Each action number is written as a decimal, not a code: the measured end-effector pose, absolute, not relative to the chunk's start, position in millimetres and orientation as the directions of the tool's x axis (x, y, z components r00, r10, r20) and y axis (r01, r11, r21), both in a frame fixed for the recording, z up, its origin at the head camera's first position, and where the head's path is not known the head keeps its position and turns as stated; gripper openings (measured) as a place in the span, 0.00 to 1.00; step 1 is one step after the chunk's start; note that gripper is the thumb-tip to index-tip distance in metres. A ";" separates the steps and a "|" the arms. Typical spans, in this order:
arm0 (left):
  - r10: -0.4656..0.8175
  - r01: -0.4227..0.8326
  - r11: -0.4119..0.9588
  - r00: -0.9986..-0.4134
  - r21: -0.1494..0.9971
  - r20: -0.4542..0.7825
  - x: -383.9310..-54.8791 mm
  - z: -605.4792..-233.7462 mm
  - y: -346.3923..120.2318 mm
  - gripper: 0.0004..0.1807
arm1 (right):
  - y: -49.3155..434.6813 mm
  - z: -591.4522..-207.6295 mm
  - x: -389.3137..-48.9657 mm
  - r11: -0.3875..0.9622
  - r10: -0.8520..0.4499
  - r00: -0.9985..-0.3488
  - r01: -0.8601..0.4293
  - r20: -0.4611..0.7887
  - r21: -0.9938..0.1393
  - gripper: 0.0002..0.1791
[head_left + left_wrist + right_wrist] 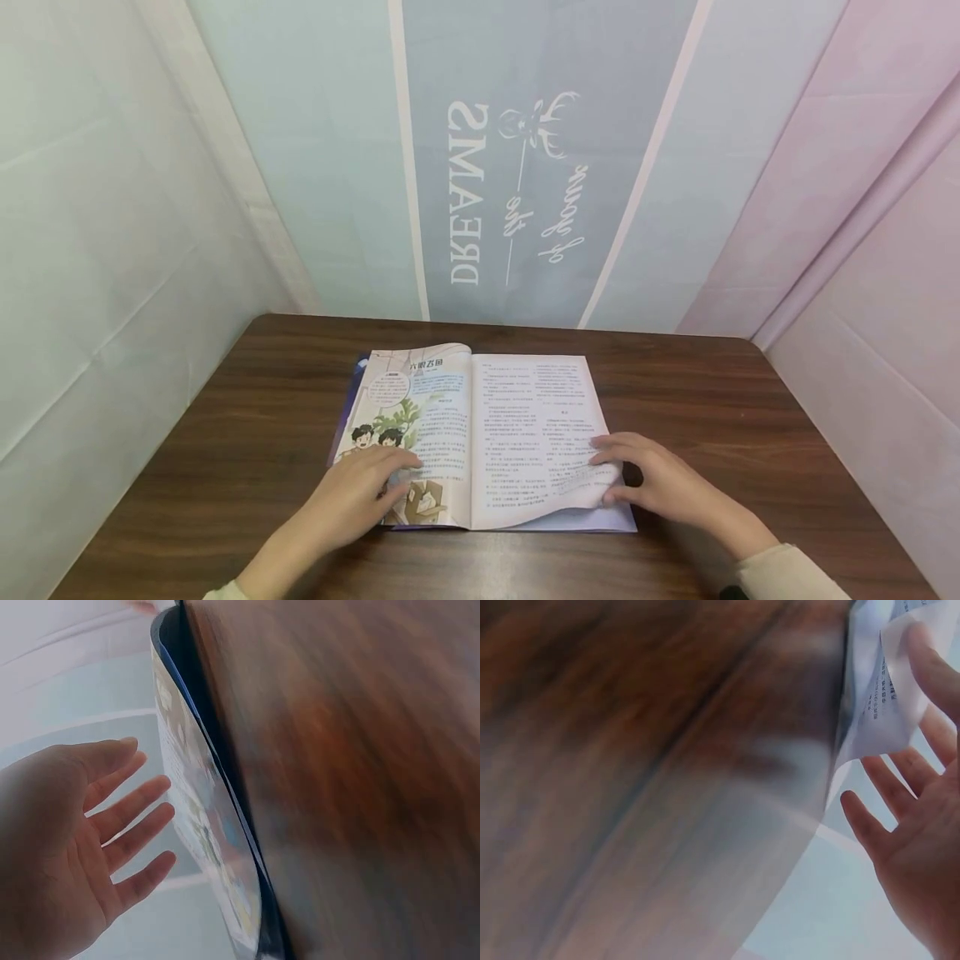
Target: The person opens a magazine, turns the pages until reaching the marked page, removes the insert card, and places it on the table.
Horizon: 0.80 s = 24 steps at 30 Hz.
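An open magazine (517,417) lies on the table, with a colour illustration on its left page and columns of text on its right page. My right hand (654,477) pinches the lower right edge of the right page (896,690), thumb on one side and fingers on the other. That page's edge is lifted and curved, and a pale bluish page (577,521) shows beneath. My left hand (360,496) is over the lower left page, its fingers (135,817) loosely bent and holding nothing. In the left wrist view they look slightly apart from the paper.
The dark wood-grain table (225,433) extends around the magazine. A dark blue cover edge (348,400) sticks out at the left. Behind the table hangs a printed cloth (525,192) with upside-down lettering and a deer head; pale cloth walls (112,250) stand at both sides.
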<state>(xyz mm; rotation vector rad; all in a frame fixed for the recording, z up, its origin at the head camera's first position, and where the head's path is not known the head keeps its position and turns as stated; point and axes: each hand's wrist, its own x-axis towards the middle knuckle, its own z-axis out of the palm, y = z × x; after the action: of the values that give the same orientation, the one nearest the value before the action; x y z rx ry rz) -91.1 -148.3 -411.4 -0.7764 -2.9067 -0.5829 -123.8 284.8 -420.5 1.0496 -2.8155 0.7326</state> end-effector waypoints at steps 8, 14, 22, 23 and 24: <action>0.554 0.564 0.741 -0.820 0.363 0.144 -93.2 -399.8 -120.0 0.13 | 266.9 -409.2 -135.4 0.655 -0.537 -0.771 -0.637 0.344 -0.406 0.21; 0.601 0.633 0.685 -0.771 0.361 0.210 -95.1 -383.8 -94.2 0.15 | 244.5 -393.1 -145.9 0.632 -0.511 -0.750 -0.659 0.419 -0.408 0.22; 0.589 0.715 0.617 -0.697 0.329 0.408 -100.2 -363.6 -62.2 0.23 | 211.0 -364.2 -150.9 0.613 -0.533 -0.683 -0.718 0.500 -0.328 0.22; 0.583 0.720 0.610 -0.691 0.331 0.427 -101.0 -362.2 -59.2 0.24 | 207.1 -361.0 -151.4 0.608 -0.542 -0.667 -0.731 0.511 -0.309 0.22; 0.577 0.723 0.606 -0.686 0.331 0.442 -101.6 -360.6 -56.5 0.25 | 203.3 -357.8 -151.7 0.604 -0.550 -0.655 -0.740 0.518 -0.295 0.22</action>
<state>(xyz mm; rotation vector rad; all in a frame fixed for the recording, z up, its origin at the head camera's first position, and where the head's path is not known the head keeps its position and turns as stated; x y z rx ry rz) -101.6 -56.5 -360.6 -1.0587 -2.5446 -0.7152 -151.7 203.3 -357.8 1.0352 -2.4571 0.6999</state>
